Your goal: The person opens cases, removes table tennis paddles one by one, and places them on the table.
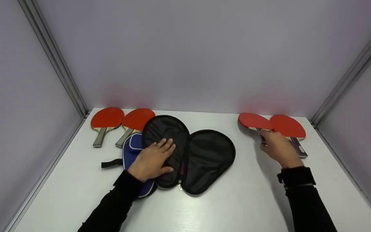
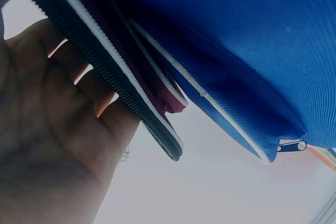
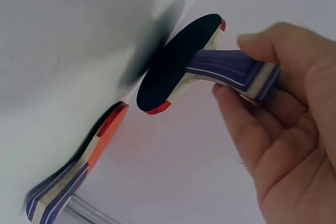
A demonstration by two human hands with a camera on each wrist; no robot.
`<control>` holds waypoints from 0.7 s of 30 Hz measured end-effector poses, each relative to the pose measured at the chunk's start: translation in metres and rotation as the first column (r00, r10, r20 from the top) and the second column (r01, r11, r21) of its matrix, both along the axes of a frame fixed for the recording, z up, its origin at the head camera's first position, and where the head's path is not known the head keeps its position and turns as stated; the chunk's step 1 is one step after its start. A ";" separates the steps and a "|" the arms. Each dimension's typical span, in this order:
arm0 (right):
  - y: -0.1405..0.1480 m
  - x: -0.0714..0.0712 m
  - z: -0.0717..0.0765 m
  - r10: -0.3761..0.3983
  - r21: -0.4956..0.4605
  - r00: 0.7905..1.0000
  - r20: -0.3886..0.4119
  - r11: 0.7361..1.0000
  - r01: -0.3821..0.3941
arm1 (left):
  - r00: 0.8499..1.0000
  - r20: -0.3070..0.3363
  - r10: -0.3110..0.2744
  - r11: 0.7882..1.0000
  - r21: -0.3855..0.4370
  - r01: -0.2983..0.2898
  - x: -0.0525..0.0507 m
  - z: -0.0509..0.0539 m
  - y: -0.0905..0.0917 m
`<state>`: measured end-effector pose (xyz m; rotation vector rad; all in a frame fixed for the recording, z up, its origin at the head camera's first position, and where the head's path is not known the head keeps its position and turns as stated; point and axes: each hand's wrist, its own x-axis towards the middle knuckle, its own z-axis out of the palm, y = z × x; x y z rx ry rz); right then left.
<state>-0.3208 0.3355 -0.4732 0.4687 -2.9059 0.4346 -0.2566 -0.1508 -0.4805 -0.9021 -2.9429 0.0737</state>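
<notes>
In the head view my left hand lies with fingers spread on the black lining of an unzipped paddle case. Its two halves are folded out side by side. A dark red outside with white piping shows on this case in the left wrist view. Partly under it is a blue case with white piping. On the right, my right hand grips a table tennis paddle by its purple handle. The right wrist view shows the black face of that paddle, tilted up off the table.
A second paddle lies beside the held one, red side up. Two more red paddles, a left one and one partly hidden by the cases, lie at the back left. A black strap sticks out leftward. Pale walls enclose the white table.
</notes>
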 end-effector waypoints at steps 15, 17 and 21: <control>-0.001 -0.009 -0.020 -0.065 0.094 0.950 0.305 0.995 0.037 | 1.000 0.023 0.006 1.000 0.016 -0.006 -0.001 0.000 0.001; 0.001 -0.009 -0.021 -0.066 0.101 0.947 0.313 0.994 0.036 | 1.000 0.025 0.005 1.000 0.017 -0.006 -0.001 0.000 0.001; 0.005 -0.007 -0.023 -0.031 0.108 0.963 0.268 0.994 0.002 | 1.000 0.011 0.000 1.000 0.015 0.000 0.000 0.000 0.000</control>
